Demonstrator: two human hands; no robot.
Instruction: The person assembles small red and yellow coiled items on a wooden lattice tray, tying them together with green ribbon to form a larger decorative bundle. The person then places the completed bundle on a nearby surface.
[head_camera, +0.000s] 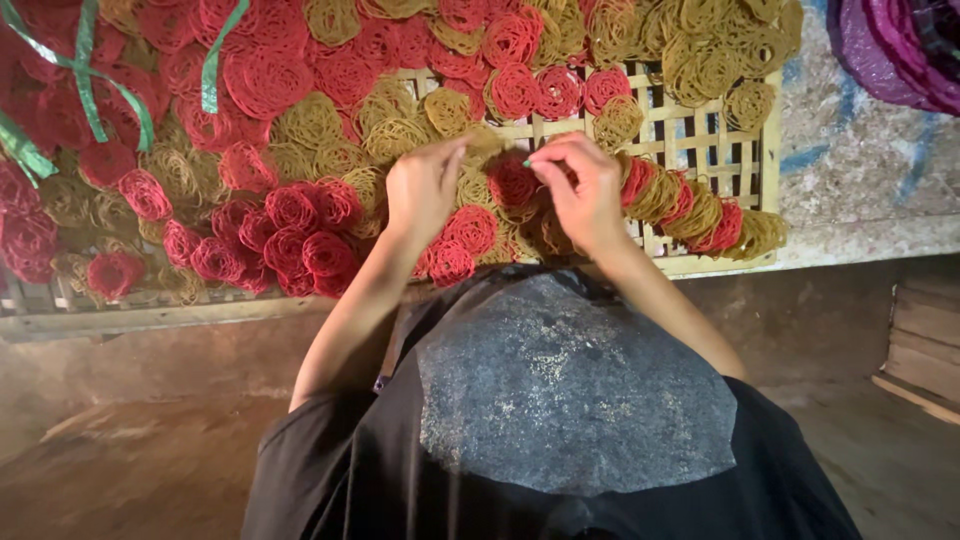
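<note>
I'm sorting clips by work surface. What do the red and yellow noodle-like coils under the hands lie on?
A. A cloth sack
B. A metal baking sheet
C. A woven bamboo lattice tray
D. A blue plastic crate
C: the coils lie on a pale woven lattice tray, whose open slats show bare at the right, beyond the right hand and left hand.

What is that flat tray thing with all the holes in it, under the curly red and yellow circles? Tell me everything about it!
The woven tray is a flat lattice of pale, bamboo-like strips crossing each other, with square gaps and a plain frame edge. It lies flat on a ledge. Red and yellow noodle-like coils cover most of it, so only the right part shows bare. The left hand and right hand work over it, pinching coils near its front edge.
</note>
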